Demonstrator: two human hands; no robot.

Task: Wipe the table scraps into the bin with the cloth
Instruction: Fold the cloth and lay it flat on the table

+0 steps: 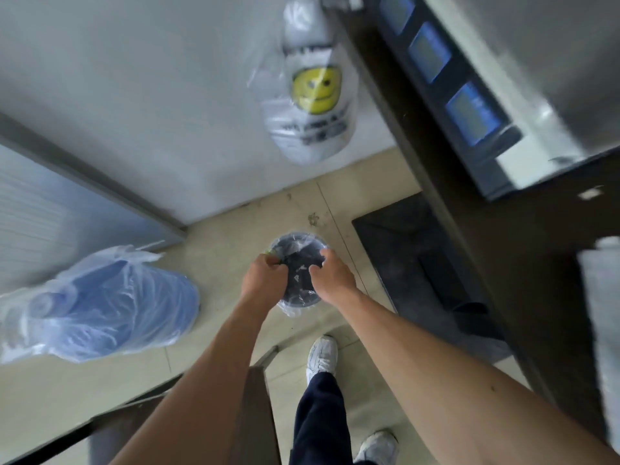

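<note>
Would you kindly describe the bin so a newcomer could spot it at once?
Start at the tiled floor where the wall meets it. The bin stands there beneath both hands, small, round and dark. Unlike the big blue bag-wrapped bottle nearby, it has a clear liner.

One view only, worn on the person's head, facing steeply down at the floor [214, 250]. Both forearms reach away from the lens toward twelve o'clock and meet above the bin [299, 273] near frame centre. A shoe [322, 355] sits close at six o'clock. The wide lens bends the wall [141, 95] at eleven (edges are blurred).
</note>
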